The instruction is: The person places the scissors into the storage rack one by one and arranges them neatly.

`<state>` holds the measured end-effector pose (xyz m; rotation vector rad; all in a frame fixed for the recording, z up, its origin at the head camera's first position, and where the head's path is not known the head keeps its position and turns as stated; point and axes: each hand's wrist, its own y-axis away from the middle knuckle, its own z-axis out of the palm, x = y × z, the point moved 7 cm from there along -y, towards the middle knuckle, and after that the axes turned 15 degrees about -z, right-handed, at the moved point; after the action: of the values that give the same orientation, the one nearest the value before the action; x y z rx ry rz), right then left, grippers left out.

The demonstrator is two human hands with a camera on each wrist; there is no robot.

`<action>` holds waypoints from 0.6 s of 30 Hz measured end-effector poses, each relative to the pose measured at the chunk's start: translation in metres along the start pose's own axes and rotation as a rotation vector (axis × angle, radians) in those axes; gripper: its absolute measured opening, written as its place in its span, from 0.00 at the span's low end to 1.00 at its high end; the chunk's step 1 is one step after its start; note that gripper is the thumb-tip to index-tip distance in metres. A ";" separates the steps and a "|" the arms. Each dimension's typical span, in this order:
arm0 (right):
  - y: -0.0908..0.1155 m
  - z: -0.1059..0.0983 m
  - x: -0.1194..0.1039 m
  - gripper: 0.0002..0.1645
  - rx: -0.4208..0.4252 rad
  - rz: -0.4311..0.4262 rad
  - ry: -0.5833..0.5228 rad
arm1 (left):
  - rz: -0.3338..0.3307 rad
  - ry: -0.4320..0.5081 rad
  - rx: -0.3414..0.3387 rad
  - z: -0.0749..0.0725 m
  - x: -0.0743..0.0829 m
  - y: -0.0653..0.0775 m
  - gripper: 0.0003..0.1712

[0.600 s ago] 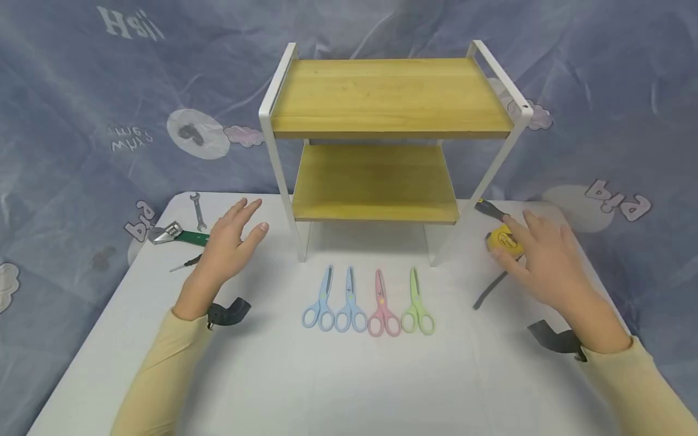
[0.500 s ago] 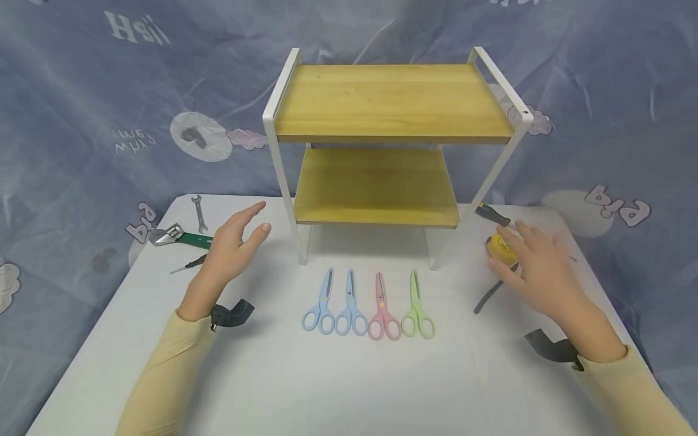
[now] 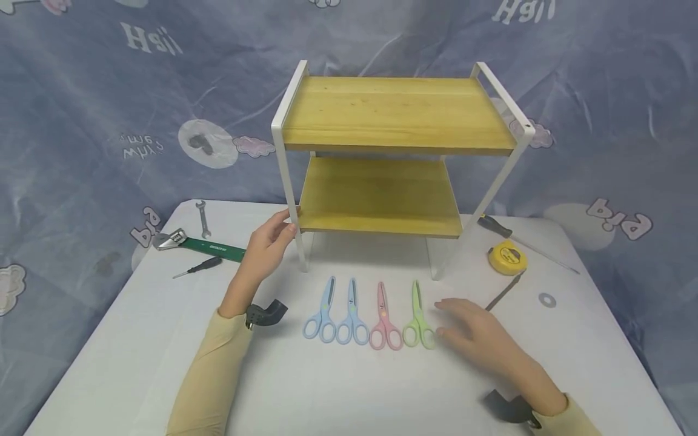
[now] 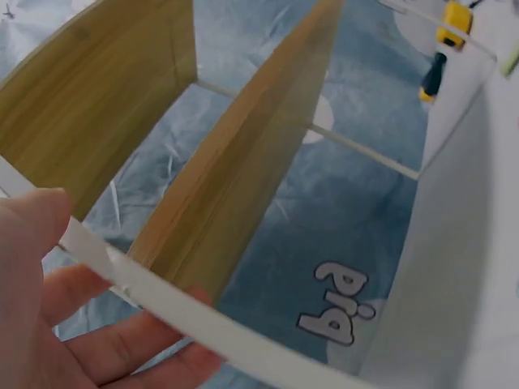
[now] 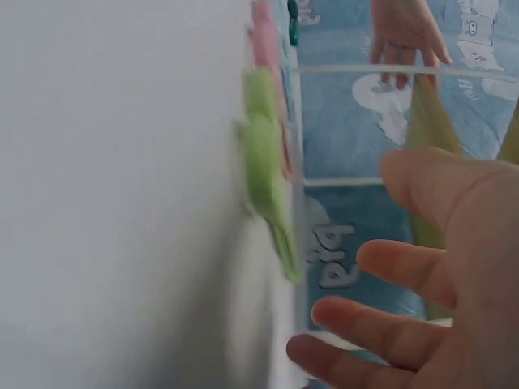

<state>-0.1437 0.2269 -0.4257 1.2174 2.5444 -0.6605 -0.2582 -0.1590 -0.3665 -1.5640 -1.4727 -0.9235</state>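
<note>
My left hand (image 3: 266,245) is at the front left post of a two-tier shelf rack (image 3: 398,112) with wooden boards and a white frame. In the left wrist view the thumb lies at one side of the white post (image 4: 162,284) and the fingers pass behind it, holding it. My right hand (image 3: 482,339) hovers just right of the green scissors (image 3: 417,315), fingers spread, holding nothing. The pink scissors (image 3: 384,318) and two blue scissors, one in the middle (image 3: 351,315) and one at the left (image 3: 324,312), lie in a row before the rack.
Left of the rack lie a small wrench (image 3: 203,219), an adjustable wrench (image 3: 209,247) with a green handle and a small screwdriver (image 3: 204,264). At right are a yellow tape measure (image 3: 507,258), a long screwdriver (image 3: 498,228), a thin dark strip (image 3: 504,292) and a grey ring (image 3: 548,300).
My left hand has moved right onto the rack's left post. My right hand has come from over the tape measure down and left, beside the green scissors, uncovering the grey ring.
</note>
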 end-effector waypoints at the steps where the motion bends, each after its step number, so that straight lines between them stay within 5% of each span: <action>1: 0.001 0.004 -0.002 0.24 0.012 -0.009 -0.014 | 0.015 0.025 0.007 0.002 0.001 -0.001 0.23; 12: 0.002 0.034 -0.005 0.19 0.025 -0.098 0.014 | -0.008 0.348 0.029 0.017 -0.008 -0.007 0.19; 18: 0.002 0.038 -0.009 0.16 0.046 -0.130 0.071 | 0.007 0.381 0.094 0.019 -0.010 -0.007 0.19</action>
<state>-0.1361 0.2033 -0.4552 1.1163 2.6996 -0.7191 -0.2655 -0.1457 -0.3837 -1.2416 -1.2197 -1.0646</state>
